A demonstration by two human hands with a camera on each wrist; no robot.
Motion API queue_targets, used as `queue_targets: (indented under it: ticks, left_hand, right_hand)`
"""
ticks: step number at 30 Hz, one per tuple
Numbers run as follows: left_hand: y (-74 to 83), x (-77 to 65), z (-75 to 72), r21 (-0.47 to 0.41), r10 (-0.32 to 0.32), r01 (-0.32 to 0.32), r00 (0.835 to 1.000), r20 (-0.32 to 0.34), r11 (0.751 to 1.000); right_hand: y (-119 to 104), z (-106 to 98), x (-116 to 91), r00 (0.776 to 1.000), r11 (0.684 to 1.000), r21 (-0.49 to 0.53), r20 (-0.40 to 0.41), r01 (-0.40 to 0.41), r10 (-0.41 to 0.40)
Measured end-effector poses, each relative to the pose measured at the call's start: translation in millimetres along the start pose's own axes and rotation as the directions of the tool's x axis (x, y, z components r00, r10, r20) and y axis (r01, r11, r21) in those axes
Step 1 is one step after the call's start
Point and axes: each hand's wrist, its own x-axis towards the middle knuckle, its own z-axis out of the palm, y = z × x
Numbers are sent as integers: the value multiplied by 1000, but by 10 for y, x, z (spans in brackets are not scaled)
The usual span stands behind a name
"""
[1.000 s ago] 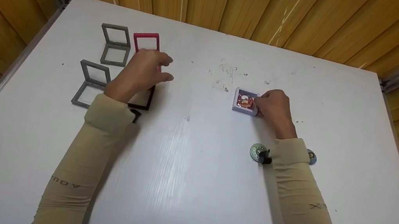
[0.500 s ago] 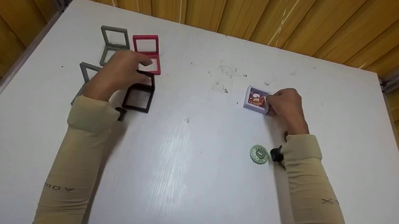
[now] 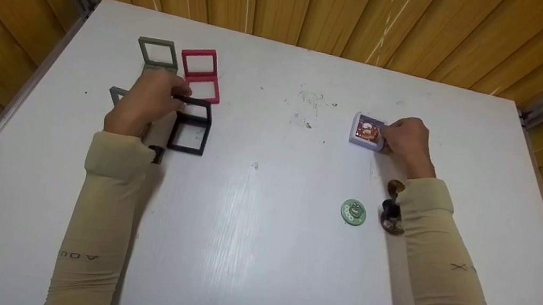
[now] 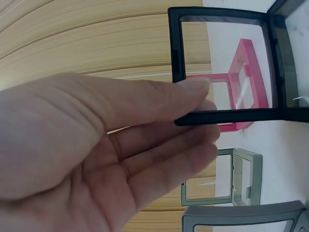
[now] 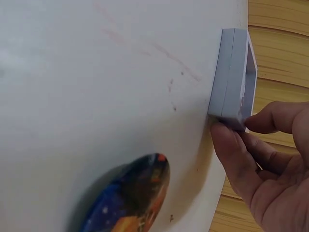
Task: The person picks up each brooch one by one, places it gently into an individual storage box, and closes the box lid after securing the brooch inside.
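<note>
My left hand (image 3: pixel 144 101) pinches the upper left corner of a raised lid on a black square display frame (image 3: pixel 206 137). In the left wrist view the thumb lies over the corner of the black frame (image 4: pixel 176 43), with fingers behind it. At the right, my right hand (image 3: pixel 410 143) grips the near right corner of a pale lavender display case (image 3: pixel 367 144) between thumb and fingers. A round red-brown badge (image 3: pixel 367 130) shows inside the case. From the right wrist view, the case (image 5: pixel 229 72) stands on the table, its far side hidden.
A pink open frame (image 3: pixel 201 77), a green one (image 3: pixel 159 42) and a grey one (image 3: pixel 119 93) stand around my left hand. Toward me from the case lie a green round badge (image 3: pixel 353 212) and two brownish ones (image 3: pixel 395 187), partly behind the sleeve. Wooden panels (image 3: pixel 294 2) border the table.
My left hand has moved left and toward me from beside the pink frame to the black frame's corner. My right hand has shifted the lavender case to the right and slightly away.
</note>
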Motion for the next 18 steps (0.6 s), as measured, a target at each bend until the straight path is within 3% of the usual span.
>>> queue_targets:
  ticks: [18]
  left_hand:
    - [-1, -6, -1, -14, 29, -29, 1000, -3, 999]
  right_hand:
    - [173, -211, 185, 996, 996, 5, -14, -89, 89]
